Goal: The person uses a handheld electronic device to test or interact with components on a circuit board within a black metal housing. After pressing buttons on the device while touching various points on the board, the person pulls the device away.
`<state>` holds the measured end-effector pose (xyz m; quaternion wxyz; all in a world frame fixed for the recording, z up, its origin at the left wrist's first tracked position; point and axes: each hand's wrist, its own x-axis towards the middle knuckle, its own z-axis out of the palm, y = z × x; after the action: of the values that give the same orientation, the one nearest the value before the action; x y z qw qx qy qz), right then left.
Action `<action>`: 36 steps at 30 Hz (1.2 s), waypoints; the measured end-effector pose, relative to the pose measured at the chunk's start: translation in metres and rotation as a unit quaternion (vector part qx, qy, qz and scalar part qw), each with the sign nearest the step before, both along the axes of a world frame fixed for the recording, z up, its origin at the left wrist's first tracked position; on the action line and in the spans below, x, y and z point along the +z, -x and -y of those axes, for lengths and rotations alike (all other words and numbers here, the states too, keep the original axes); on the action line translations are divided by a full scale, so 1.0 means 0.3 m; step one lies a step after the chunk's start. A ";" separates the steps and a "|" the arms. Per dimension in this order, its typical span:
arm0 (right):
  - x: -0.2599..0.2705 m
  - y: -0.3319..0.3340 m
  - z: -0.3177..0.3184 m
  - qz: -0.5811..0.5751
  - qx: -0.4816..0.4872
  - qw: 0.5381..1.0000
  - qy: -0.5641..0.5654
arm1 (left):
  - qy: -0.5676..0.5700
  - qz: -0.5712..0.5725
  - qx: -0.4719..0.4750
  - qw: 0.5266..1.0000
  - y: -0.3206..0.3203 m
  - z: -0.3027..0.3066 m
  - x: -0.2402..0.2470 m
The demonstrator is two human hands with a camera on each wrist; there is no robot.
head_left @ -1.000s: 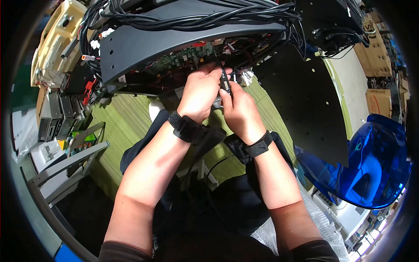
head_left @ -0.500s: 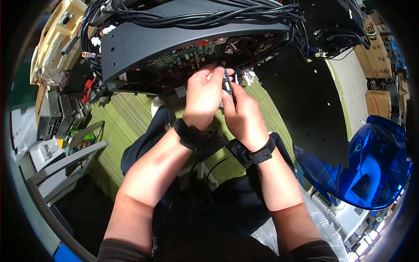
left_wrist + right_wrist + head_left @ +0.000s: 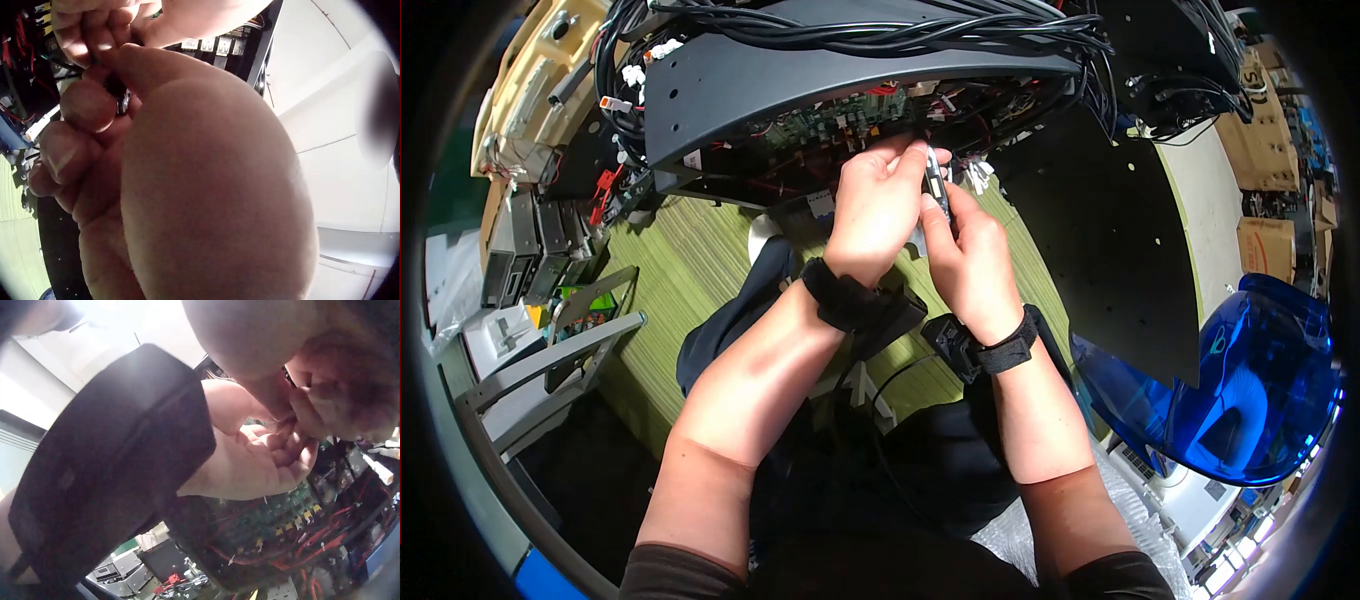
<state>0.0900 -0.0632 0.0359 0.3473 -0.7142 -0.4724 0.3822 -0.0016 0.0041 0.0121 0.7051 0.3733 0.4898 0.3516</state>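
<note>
In the head view my left hand (image 3: 878, 208) and right hand (image 3: 974, 258) meet just below the open front of a dark metal housing (image 3: 800, 75). Between them is a slim black piece (image 3: 937, 187) with a pale strip along it. My right thumb and fingers grip its lower part, while the left thumb and index finger pinch at its upper end. In the left wrist view, curled fingertips (image 3: 87, 106) mostly hide the piece, leaving a small dark, shiny part visible. A green circuit board (image 3: 835, 120) with wires lies inside the housing, close beyond the fingertips.
Bundled black cables (image 3: 880, 35) run across the housing's top. A large black panel (image 3: 1100, 240) stands at the right, beside a blue translucent shell (image 3: 1250, 380). White connectors (image 3: 978, 175) hang near the right hand. Grey chair-like framing (image 3: 560, 360) is at the left.
Both hands have shifted slightly to the right, together with the slim black piece. The view has moved a little as well. Both hands keep their hold.
</note>
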 end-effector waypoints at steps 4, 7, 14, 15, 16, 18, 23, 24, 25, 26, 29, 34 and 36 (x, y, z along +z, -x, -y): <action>0.001 0.002 -0.001 -0.005 -0.005 1.000 0.007 | -0.002 0.005 0.006 1.000 -0.004 -0.001 -0.011; -0.015 -0.002 0.000 0.006 0.016 1.000 -0.011 | -0.008 0.014 0.018 1.000 -0.008 0.000 -0.021; -0.060 -0.012 -0.004 0.047 0.044 0.998 -0.021 | -0.015 -0.006 0.034 0.999 -0.024 0.004 -0.032; -0.061 -0.013 -0.006 0.050 0.043 0.998 -0.023 | -0.018 -0.016 0.034 0.999 -0.023 0.004 -0.034; -0.062 -0.012 -0.007 0.051 0.042 0.997 -0.024 | -0.014 -0.018 0.027 0.999 -0.020 0.002 -0.039; -0.058 -0.013 -0.007 0.052 0.046 0.997 -0.022 | -0.013 -0.008 0.038 0.999 -0.026 0.002 -0.040; -0.061 -0.010 -0.004 0.028 0.051 0.998 -0.016 | -0.007 -0.009 0.035 0.999 -0.016 0.004 -0.026; -0.064 -0.007 -0.002 0.022 0.049 0.998 -0.030 | 0.006 -0.010 0.033 0.999 -0.013 0.007 -0.015; -0.060 -0.004 -0.002 0.022 0.050 0.998 -0.030 | 0.007 -0.010 0.035 0.999 -0.013 0.008 -0.012; -0.052 -0.001 -0.003 0.017 0.049 0.998 -0.026 | 0.000 -0.020 0.040 0.999 -0.013 0.008 -0.010; -0.054 0.001 -0.002 0.007 0.048 0.999 -0.020 | -0.005 -0.028 0.048 0.998 -0.012 0.008 -0.007; -0.043 0.007 -0.003 0.002 0.049 0.999 -0.011 | -0.017 -0.050 0.039 0.998 -0.002 0.004 -0.006; -0.052 0.009 -0.002 -0.020 0.043 0.999 -0.021 | -0.023 -0.045 0.047 0.998 -0.002 0.005 -0.004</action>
<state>0.0874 -0.0626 0.0204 0.3549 -0.6782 -0.5035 0.4006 -0.0011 0.0027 0.0110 0.6567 0.3814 0.5296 0.3780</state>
